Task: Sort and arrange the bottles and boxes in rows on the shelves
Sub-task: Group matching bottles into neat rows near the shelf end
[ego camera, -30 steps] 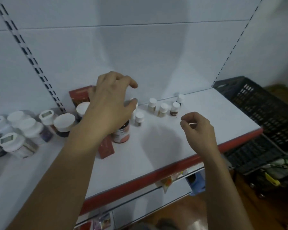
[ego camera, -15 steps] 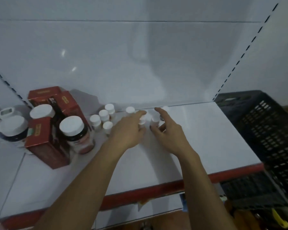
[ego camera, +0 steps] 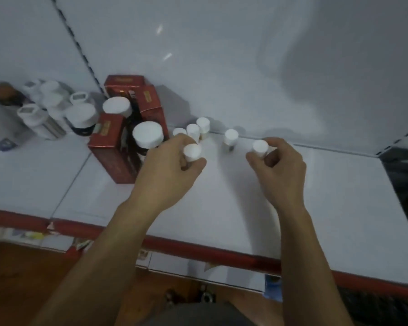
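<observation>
My left hand (ego camera: 167, 170) grips a small white-capped bottle (ego camera: 192, 152) just above the white shelf (ego camera: 233, 203). Farther right, my right hand (ego camera: 280, 170) holds another small white-capped bottle (ego camera: 260, 147). Between the two hands one small bottle (ego camera: 230, 137) stands alone near the back wall. Three more small bottles (ego camera: 193, 130) stand close together behind my left hand. To the left are red boxes (ego camera: 108, 142) and two large dark bottles with white lids (ego camera: 148, 135).
Several white-lidded jars (ego camera: 54, 109) crowd the neighbouring shelf section at the far left. A red strip (ego camera: 210, 250) runs along the shelf's front edge. A black plastic crate (ego camera: 403, 175) sits beyond the shelf's right end.
Both hands took hold of a small bottle each from the cluster at the back and drew apart, left hand leftward, right hand rightward. The camera tilted and swung left.
</observation>
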`<state>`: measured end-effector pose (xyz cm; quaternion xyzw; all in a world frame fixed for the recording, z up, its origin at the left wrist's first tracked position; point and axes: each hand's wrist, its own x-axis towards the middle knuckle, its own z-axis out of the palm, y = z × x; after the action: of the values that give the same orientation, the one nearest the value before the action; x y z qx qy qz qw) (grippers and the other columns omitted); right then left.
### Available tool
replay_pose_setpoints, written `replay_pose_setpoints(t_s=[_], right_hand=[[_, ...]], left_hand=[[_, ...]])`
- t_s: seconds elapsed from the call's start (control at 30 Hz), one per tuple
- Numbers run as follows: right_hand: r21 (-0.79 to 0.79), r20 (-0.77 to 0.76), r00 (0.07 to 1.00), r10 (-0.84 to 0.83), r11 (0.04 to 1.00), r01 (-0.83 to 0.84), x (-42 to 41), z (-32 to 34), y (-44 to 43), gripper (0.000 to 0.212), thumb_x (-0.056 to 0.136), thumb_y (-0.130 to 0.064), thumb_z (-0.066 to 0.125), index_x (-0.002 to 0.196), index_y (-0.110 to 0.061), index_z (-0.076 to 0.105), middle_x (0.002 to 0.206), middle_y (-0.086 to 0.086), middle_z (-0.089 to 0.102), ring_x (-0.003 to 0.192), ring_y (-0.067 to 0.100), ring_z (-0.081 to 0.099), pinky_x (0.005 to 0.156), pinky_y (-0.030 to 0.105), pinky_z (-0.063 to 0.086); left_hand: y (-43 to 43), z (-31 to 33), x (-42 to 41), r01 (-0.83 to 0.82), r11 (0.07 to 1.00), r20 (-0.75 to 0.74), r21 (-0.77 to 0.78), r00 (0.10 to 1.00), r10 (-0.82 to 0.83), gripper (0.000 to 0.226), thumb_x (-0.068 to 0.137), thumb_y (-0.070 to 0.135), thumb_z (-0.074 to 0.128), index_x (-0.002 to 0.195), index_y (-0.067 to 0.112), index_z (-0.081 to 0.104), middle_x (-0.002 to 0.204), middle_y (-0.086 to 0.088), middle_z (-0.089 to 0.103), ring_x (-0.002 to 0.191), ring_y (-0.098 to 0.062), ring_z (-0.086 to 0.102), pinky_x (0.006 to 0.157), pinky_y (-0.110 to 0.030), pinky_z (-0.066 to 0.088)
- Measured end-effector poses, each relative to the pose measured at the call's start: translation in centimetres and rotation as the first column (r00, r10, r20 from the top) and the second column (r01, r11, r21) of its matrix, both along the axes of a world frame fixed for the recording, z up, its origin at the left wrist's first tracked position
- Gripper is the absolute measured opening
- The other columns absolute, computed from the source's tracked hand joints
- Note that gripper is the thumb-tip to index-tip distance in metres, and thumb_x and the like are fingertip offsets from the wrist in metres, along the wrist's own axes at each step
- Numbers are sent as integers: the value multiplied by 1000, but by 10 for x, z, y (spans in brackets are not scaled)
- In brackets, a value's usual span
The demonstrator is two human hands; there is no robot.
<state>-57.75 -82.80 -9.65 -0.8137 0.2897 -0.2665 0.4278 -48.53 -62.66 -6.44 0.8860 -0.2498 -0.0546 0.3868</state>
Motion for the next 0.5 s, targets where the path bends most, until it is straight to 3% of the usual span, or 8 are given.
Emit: replay_pose_setpoints(t_s=[0.13, 0.23, 0.37, 0.43, 0.5], right_hand=[[-40, 159, 985, 69, 997, -64, 41, 31, 34, 20, 84, -25, 77, 102, -28, 68, 60, -2, 55, 55, 6, 51, 60, 14, 42], [-82, 251, 958, 141, 989, -124, 77, 63, 73, 19, 82, -25, 76, 100, -27, 70, 59, -1, 54, 55, 6, 49, 63, 20, 44], [-147, 306, 901, 307, 951, -273, 122, 89, 156, 20, 82, -26, 76, 100, -31, 70, 57, -7, 53, 55, 2, 49, 68, 21, 45], [-164, 337, 849, 407, 913, -372, 140, 93, 208, 22, 81, -24, 77, 101, -32, 70, 57, -6, 52, 54, 2, 47, 66, 22, 44], [-160, 343, 793, 503, 864, -478, 157, 92, 266, 23, 83, -23, 78, 102, -31, 70, 59, -3, 51, 56, 5, 47, 64, 20, 44]], left_hand=[[67, 42, -10, -49, 989, -58, -142, 997, 41, 17, 88, 38, 74, 100, 30, 65, 51, 6, 46, 47, -6, 41, 51, -13, 34], [131, 70, -12, -158, 955, -23, -251, 987, 157, 15, 88, 33, 75, 99, 27, 67, 50, -3, 54, 42, -6, 38, 46, -12, 31], [231, 68, 5, -387, 874, 11, -293, 913, 408, 22, 89, 33, 75, 108, 23, 67, 63, -12, 66, 44, -16, 45, 45, -18, 36], [285, 58, 12, -482, 825, 36, -295, 857, 513, 28, 87, 38, 77, 108, 23, 69, 67, -15, 62, 54, -27, 47, 51, -28, 39], [339, 49, 16, -539, 792, 49, -287, 817, 574, 33, 84, 44, 77, 108, 24, 69, 69, -13, 57, 57, -23, 46, 55, -34, 38]])
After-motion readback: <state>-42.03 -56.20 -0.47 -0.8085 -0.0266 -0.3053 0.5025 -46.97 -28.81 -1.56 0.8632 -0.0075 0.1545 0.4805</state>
